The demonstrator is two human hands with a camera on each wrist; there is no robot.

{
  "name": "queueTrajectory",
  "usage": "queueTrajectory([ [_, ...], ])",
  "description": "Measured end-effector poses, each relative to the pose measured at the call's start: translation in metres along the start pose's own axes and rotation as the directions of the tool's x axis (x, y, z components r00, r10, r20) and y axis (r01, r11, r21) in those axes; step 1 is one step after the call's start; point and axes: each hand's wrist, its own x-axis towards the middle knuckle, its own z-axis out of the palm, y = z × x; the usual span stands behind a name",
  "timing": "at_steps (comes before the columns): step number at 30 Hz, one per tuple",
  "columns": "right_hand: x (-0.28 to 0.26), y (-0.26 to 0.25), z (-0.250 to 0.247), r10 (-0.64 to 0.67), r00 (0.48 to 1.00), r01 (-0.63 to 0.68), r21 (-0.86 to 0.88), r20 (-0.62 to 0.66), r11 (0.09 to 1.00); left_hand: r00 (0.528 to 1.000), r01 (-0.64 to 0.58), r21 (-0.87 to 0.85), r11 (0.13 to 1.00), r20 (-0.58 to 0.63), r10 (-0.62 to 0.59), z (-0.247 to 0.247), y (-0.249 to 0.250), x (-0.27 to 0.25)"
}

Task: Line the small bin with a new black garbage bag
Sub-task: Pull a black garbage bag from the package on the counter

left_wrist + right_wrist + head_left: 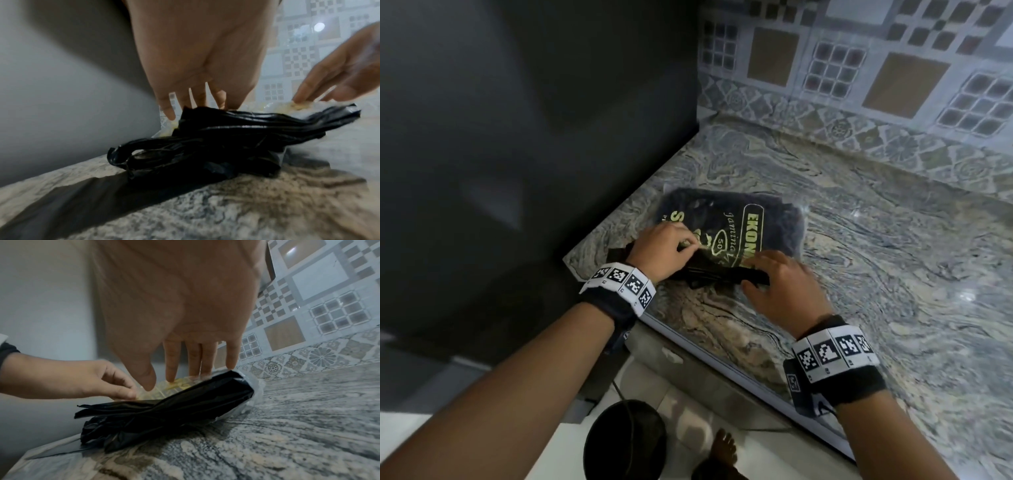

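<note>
A pack of black garbage bags [739,222] in a clear wrapper with yellow print lies on the marbled countertop [876,274]. Loose black bag ends [226,138] spill from its near open end [164,415]. My left hand [671,245] sits on the pack's near left part, fingers curled, thumb and forefinger pinching the clear wrapper [144,394]. My right hand [767,270] rests on the near right part, its straight fingers [172,369] pressing down on the wrapper. The small round black bin [625,442] stands on the floor below the counter edge.
A tall dark grey panel [517,137] rises right beside the pack on the left. A patterned tile backsplash [859,75] closes the far side. The counter's front edge [722,363] runs diagonally, and a bare foot [722,448] stands next to the bin.
</note>
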Motion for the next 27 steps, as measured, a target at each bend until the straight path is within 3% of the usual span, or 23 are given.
queueTrajectory([
  [3,0.0,-0.005,-0.002,-0.025,0.99,0.02,-0.042,-0.14,0.999,0.995,0.067,-0.139,0.988,-0.067,-0.077,-0.008,0.0,0.006],
  [6,0.001,-0.032,-0.002,-0.134,0.947,0.142,0.005,-0.293,0.99,0.989,0.098,-0.266,0.959,-0.082,-0.124,-0.018,0.0,0.011],
  [9,0.009,-0.06,0.015,-0.219,0.959,0.228,0.03,-0.179,0.973,0.987,0.115,-0.302,0.946,-0.076,-0.144,-0.025,0.003,0.014],
  [12,0.027,-0.078,0.035,-0.174,0.984,0.175,-0.045,0.036,0.984,0.988,0.121,-0.306,0.944,-0.058,-0.145,-0.028,0.006,0.016],
  [14,0.038,-0.085,0.045,-0.138,0.985,0.15,-0.109,0.104,0.983,0.989,0.12,-0.3,0.946,-0.051,-0.142,-0.029,0.006,0.017],
  [20,0.052,-0.083,0.059,-0.13,0.987,0.145,-0.167,0.099,0.975,0.989,0.12,-0.293,0.949,-0.046,-0.139,-0.032,0.002,0.016],
  [27,0.041,-0.087,0.041,-0.166,0.986,0.165,0.063,0.012,0.984,0.98,0.151,-0.365,0.919,-0.068,-0.188,-0.04,-0.006,-0.007],
])
